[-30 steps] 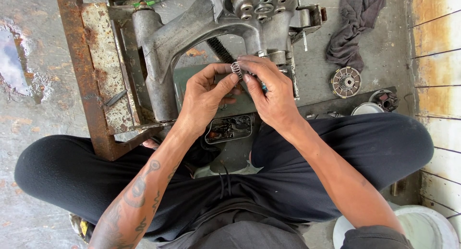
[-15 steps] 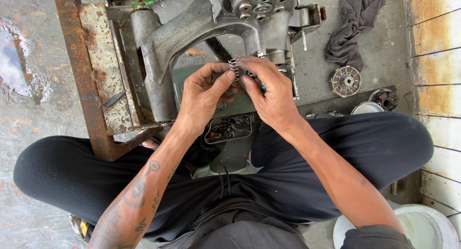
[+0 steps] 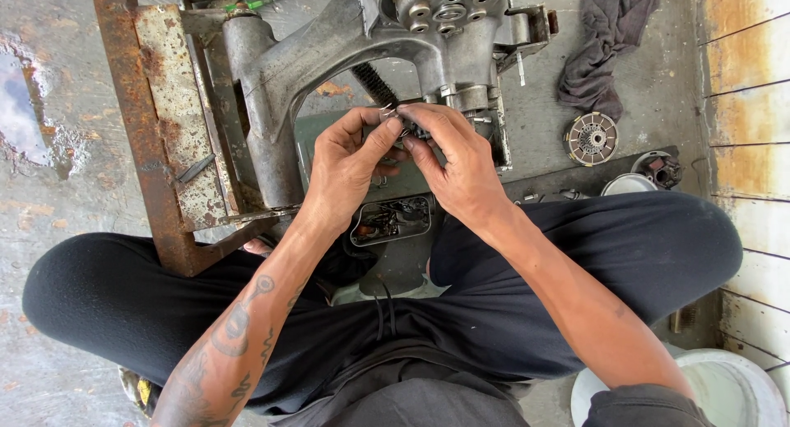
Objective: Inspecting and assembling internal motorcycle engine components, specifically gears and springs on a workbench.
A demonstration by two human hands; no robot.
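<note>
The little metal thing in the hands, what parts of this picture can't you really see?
- Head view: the small metal part is mostly covered by the left hand and right hand; its shape is unclear.
- The grey engine casing is cut off by the top edge.
- The white bucket is cut off at the bottom corner.

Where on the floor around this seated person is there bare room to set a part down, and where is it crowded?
Bare concrete lies left of the rusty frame, beside the puddle, and between the grey rag and the round disc. It is crowded around both hands under the engine casing, and beside the white bucket.
</note>
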